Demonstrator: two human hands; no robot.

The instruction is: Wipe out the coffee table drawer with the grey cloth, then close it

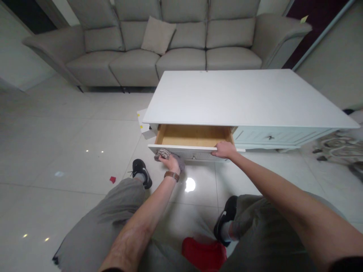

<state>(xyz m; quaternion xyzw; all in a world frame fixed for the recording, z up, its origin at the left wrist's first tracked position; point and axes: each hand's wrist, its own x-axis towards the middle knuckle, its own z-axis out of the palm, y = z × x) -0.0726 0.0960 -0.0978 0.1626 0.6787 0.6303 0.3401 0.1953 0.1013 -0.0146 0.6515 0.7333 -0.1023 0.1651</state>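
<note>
A white coffee table [241, 96] stands in front of me with its left drawer [193, 136] pulled out, showing a bare wooden inside. My left hand [170, 164] is closed around a grey-brown patterned cloth [162, 153] and presses it to the left part of the drawer's front. The cloth's loose end hangs to the right of the wrist. At the drawer's right end, my right hand [224, 150] grips the top edge of the front panel, fingers curled over it. A small knob [193, 157] sits between the two hands.
Behind the table runs a grey sofa [181, 60] with a cushion [158, 35]. A white box [146, 124] is by the table's left end. On the tiled floor lie a red scrap [112, 180] and, between my feet, a red plastic object [203, 255]. The right drawer [266, 136] is closed.
</note>
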